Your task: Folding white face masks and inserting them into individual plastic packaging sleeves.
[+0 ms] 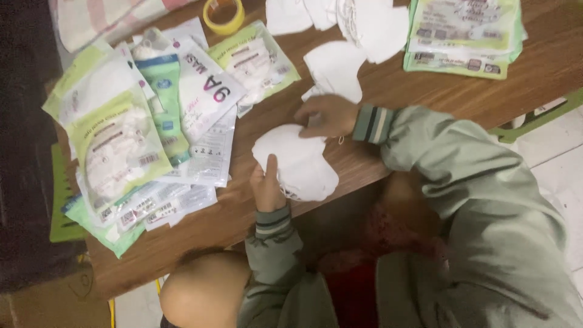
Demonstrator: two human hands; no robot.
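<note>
The left hand (267, 184) pinches the near edge of a white mask (297, 163), thumb on top, while the right hand (325, 115) curls over its far edge; I cannot tell whether it grips. The soft, cupped mask lies at the brown wooden tabletop's (419, 91) edge, seemingly mid-sorting, and lifting it calls for a light pinch. Glossy sealed packets (121, 143) fan out at nine o'clock and loose masks (340, 67) lie at twelve.

My left grip (267, 185) hides its fingers under the white mask (297, 161). The tape roll (223, 15) and loose masks (340, 24) are cut by the top edge; package print is blurred.
</note>
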